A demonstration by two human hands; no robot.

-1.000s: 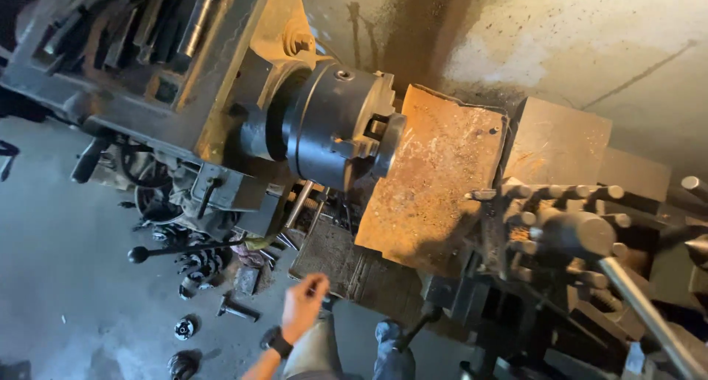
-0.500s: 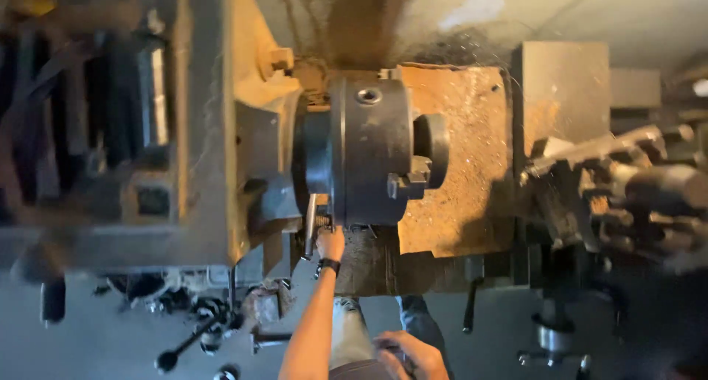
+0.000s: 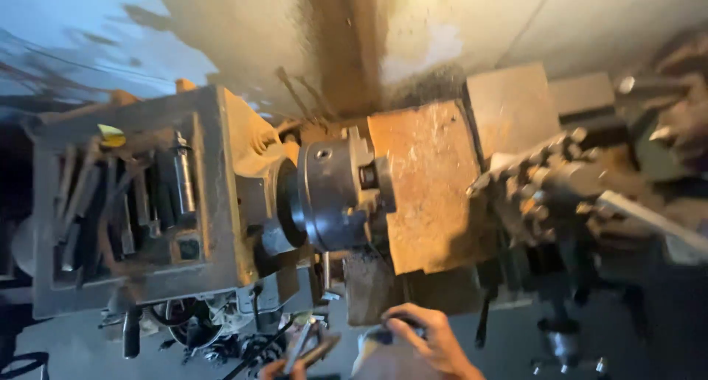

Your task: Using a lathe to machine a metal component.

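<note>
Fingers of the right hand, curled on a dark lever, could slip toward the round dark steel lathe chuck; left hand's grip is unclear.

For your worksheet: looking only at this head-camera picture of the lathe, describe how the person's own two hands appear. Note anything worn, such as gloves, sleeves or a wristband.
Both hands are bare, with no gloves. The right hand shows from knuckles to wrist; no sleeve, ring or band is visible there. Only a few fingertips of the left hand show at the picture's bottom edge, so its wrist and anything worn on it are out of view.
</note>
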